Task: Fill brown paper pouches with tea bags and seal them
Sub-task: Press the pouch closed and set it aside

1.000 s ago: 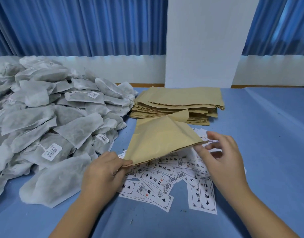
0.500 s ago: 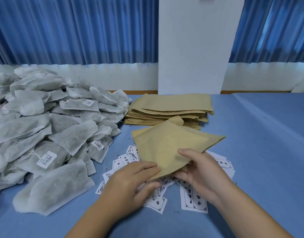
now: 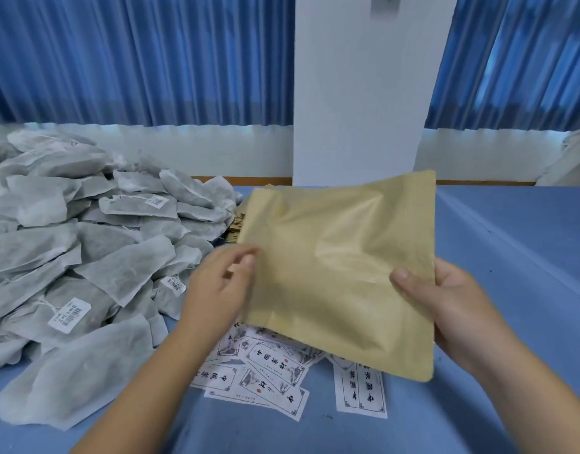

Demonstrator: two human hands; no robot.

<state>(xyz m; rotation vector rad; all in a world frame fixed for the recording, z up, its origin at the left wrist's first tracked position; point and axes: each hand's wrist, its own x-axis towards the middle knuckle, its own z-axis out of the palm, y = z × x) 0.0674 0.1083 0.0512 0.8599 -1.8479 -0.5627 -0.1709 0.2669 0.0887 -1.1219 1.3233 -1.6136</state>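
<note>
Pouch (image 3: 341,267) hangs raised above the desk (image 3: 511,257), its broad face turned towards the camera and its longer side running left to right, so it hides most of the stack of pouches (image 3: 234,229) behind it. The right hand (image 3: 459,309) holds its right edge, thumb pressed on the front and fingers behind. The left hand (image 3: 220,290) sits at the left edge with its fingers loosely bent; motion blur makes it impossible to tell whether they pinch the paper or only brush it. The heap of tea bags (image 3: 85,250) lies just to the left of that hand, so the left hand is much the nearer one for reaching a bag, probably once the mouth is opened. Half a second ago the pouch lay low and flat over the printed labels (image 3: 269,371), both hands at its near edge; now it is lifted and tipped upright, with the hands spread to opposite sides.
</note>
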